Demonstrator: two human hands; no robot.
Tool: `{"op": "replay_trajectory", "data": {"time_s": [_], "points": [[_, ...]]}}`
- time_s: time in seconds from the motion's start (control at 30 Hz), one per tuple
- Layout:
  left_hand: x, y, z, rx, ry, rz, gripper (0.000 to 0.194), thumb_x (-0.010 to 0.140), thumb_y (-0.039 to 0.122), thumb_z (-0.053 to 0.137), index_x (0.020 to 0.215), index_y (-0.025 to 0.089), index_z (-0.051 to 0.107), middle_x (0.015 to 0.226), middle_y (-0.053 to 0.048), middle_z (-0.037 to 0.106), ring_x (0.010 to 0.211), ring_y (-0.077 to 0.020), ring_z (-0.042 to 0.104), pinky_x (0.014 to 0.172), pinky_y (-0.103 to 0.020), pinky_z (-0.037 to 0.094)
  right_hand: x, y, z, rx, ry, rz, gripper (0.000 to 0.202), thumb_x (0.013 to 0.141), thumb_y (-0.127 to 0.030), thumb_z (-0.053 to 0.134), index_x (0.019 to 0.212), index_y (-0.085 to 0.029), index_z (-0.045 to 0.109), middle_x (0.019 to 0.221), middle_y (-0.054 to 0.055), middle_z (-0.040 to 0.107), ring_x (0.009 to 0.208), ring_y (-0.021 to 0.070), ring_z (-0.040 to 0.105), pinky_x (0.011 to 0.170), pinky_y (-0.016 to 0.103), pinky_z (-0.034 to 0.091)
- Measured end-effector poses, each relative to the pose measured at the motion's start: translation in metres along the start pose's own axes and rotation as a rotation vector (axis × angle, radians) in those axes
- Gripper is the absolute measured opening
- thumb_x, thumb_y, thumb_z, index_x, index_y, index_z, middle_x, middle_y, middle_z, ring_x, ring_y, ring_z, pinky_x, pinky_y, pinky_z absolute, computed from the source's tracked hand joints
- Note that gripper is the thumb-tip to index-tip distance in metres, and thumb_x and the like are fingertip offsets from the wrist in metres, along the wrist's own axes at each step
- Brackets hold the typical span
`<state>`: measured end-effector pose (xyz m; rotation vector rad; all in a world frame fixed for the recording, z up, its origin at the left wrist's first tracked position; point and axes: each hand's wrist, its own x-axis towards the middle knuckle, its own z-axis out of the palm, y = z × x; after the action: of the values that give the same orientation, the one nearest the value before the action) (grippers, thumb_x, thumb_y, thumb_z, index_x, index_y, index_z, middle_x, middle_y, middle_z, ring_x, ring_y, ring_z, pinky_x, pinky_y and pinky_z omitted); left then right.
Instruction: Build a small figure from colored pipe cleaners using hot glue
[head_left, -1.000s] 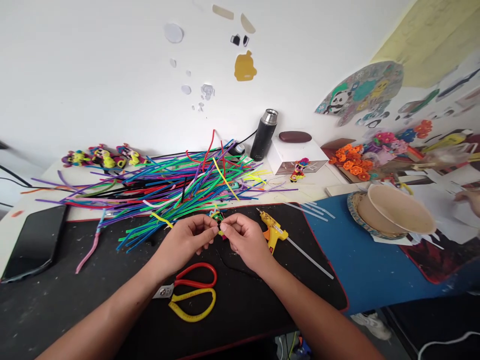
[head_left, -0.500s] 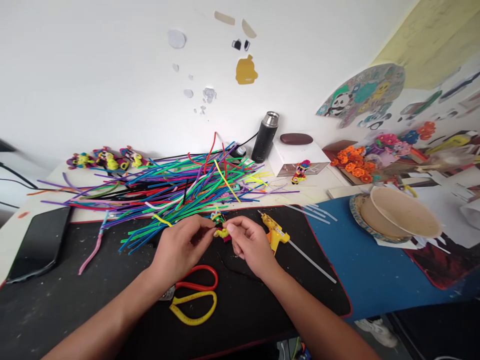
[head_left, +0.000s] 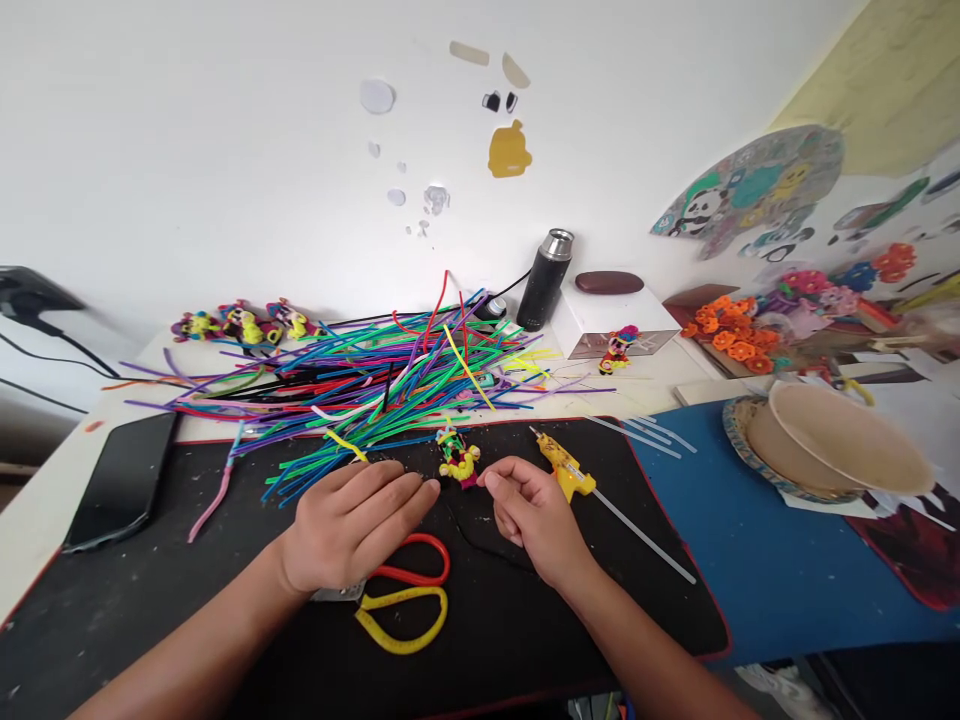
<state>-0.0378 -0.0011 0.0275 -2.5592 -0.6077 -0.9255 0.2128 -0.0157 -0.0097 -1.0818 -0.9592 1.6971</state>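
A small pipe-cleaner figure (head_left: 459, 462) in yellow, green and magenta is on the black mat between my hands. To its left, my left hand (head_left: 356, 520) has its fingers stretched out, tips close to the figure, gripping nothing. My right hand (head_left: 536, 515) is at the figure's right side, thumb and index finger drawn together beside its magenta end; whether something small is between them is hidden. Scissors (head_left: 409, 618) with red and yellow handles lie below my left hand, which partly covers them. A yellow glue gun (head_left: 564, 467) with a glue stick in it lies beyond my right hand.
Behind the hands spreads a pile of colored pipe cleaners (head_left: 375, 375). A phone (head_left: 124, 480) lies left. Several finished figures (head_left: 244, 325) sit at the back, another figure (head_left: 619, 350) by a white box (head_left: 600, 310). A black flask (head_left: 545, 280) and a bowl (head_left: 847, 440) stand right.
My left hand has drawn back from the figure and its fingers have straightened. My right hand has shifted slightly away, leaving more of the figure visible. The camera view has turned a little left.
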Motion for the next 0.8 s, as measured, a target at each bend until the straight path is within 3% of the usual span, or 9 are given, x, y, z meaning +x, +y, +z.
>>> {"op": "replay_trajectory", "data": {"time_s": [0.07, 0.13, 0.17, 0.27, 0.37, 0.43, 0.57, 0.8], "points": [[0.0, 0.004, 0.002, -0.037, -0.01, -0.035, 0.022, 0.098, 0.009, 0.064, 0.118, 0.011, 0.072, 0.094, -0.009, 0.082, 0.087, -0.0225, 0.074, 0.081, -0.033, 0.055, -0.001, 0.001, 0.0, -0.001, -0.001, 0.001, 0.041, 0.087, -0.057, 0.079, 0.085, -0.018, 0.066, 0.047, -0.012, 0.037, 0.039, 0.0051, 0.025, 0.039, 0.021, 0.019], [0.002, 0.011, 0.007, -0.161, -0.022, -0.18, 0.022, 0.096, 0.009, 0.067, 0.117, 0.016, 0.073, 0.095, -0.007, 0.082, 0.086, -0.0206, 0.074, 0.08, -0.03, 0.056, -0.001, 0.001, 0.001, -0.005, -0.009, 0.003, 0.041, 0.087, -0.057, 0.079, 0.085, -0.018, 0.066, 0.047, -0.012, 0.038, 0.039, 0.0052, 0.026, 0.039, 0.021, 0.019], [0.005, 0.016, 0.009, -0.276, -0.021, -0.312, 0.019, 0.095, 0.009, 0.068, 0.111, 0.018, 0.073, 0.093, -0.005, 0.081, 0.083, -0.0186, 0.074, 0.076, -0.028, 0.056, -0.002, 0.001, 0.002, -0.008, -0.014, 0.003, 0.041, 0.087, -0.058, 0.079, 0.086, -0.018, 0.066, 0.047, -0.012, 0.038, 0.04, 0.0054, 0.026, 0.039, 0.021, 0.02], [0.017, 0.03, 0.017, -0.75, -0.072, -0.923, 0.004, 0.095, 0.022, 0.07, 0.093, 0.019, 0.072, 0.078, -0.002, 0.075, 0.067, -0.0144, 0.069, 0.062, -0.023, 0.053, -0.002, -0.003, 0.006, -0.019, -0.032, -0.009, 0.043, 0.087, -0.06, 0.078, 0.088, -0.019, 0.066, 0.048, -0.012, 0.039, 0.04, 0.006, 0.029, 0.039, 0.021, 0.02], [0.025, 0.037, 0.02, -1.234, -0.13, -1.4, 0.027, 0.087, 0.044, 0.079, 0.087, 0.018, 0.071, 0.065, 0.001, 0.065, 0.051, -0.0106, 0.056, 0.047, -0.02, 0.044, -0.001, -0.006, 0.01, -0.01, -0.048, -0.028, 0.044, 0.086, -0.061, 0.078, 0.09, -0.019, 0.066, 0.048, -0.011, 0.041, 0.039, 0.0061, 0.03, 0.039, 0.021, 0.021], [0.027, 0.038, 0.021, -1.434, -0.108, -1.599, 0.039, 0.077, 0.052, 0.087, 0.086, 0.017, 0.07, 0.061, 0.003, 0.061, 0.047, -0.0086, 0.05, 0.043, -0.019, 0.038, -0.001, -0.006, 0.011, 0.002, -0.055, -0.029, 0.043, 0.086, -0.06, 0.078, 0.09, -0.019, 0.066, 0.049, -0.011, 0.041, 0.039, 0.006, 0.03, 0.039, 0.021, 0.021], [0.028, 0.037, 0.021, -1.581, -0.019, -1.761, 0.047, 0.066, 0.051, 0.095, 0.084, 0.017, 0.068, 0.059, 0.004, 0.059, 0.047, -0.0071, 0.048, 0.042, -0.017, 0.033, -0.001, -0.005, 0.012, 0.007, -0.066, -0.016, 0.043, 0.087, -0.059, 0.078, 0.091, -0.018, 0.067, 0.05, -0.011, 0.041, 0.039, 0.006, 0.031, 0.039, 0.022, 0.02], [0.033, 0.038, 0.021, -1.56, -0.053, -1.761, 0.047, 0.064, 0.051, 0.096, 0.081, 0.016, 0.069, 0.058, 0.004, 0.059, 0.046, -0.0063, 0.047, 0.042, -0.017, 0.032, -0.002, -0.006, 0.016, 0.024, -0.079, 0.004, 0.042, 0.086, -0.058, 0.079, 0.09, -0.019, 0.065, 0.05, -0.012, 0.042, 0.039, 0.0057, 0.03, 0.039, 0.021, 0.021]]}}
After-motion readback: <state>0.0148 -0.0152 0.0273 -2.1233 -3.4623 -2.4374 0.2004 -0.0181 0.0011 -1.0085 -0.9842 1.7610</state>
